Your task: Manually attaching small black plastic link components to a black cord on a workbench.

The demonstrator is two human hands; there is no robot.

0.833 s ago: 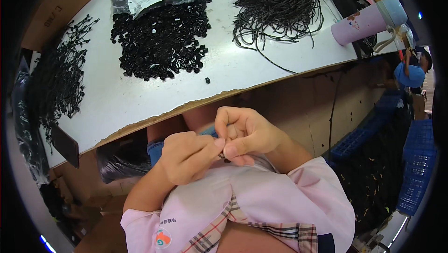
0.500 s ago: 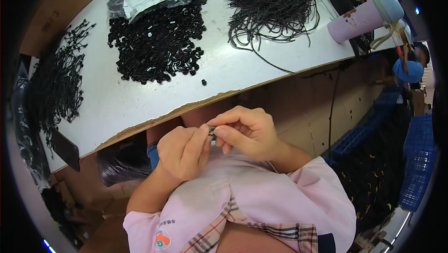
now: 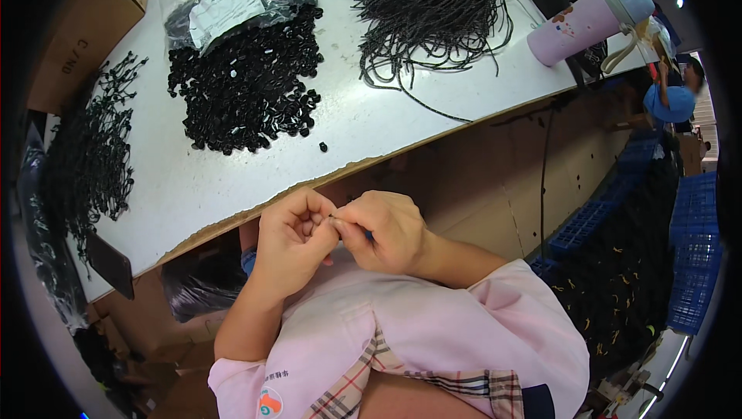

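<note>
My left hand (image 3: pixel 295 235) and my right hand (image 3: pixel 384 229) meet fingertip to fingertip in front of the table's near edge, above my lap. Both are pinched closed around something tiny and dark, mostly covered by the fingers; its kind does not show. Beyond them on the white table (image 3: pixel 255 179) lies a heap of small shiny black pieces (image 3: pixel 247 90), spilling from a clear plastic bag (image 3: pixel 267 5). One loose black piece (image 3: pixel 323 147) sits apart, nearer the edge. A bundle of thin black braided cords (image 3: pixel 433 13) spreads to the right of the heap.
Knotted black cords (image 3: pixel 93 148) cover the table's left end beside a cardboard box (image 3: pixel 85 32); a phone (image 3: pixel 110 264) overhangs the edge. At right lies a lilac bottle (image 3: pixel 580 25). Blue crates (image 3: pixel 693 257) and dark material (image 3: pixel 610 287) stand on the floor. Another person (image 3: pixel 671 98) is far right.
My hands have shifted slightly left and turned: the left fingers now curl inward, and the right hand shows more of its back. The small item is now more hidden. The view has tilted slightly.
</note>
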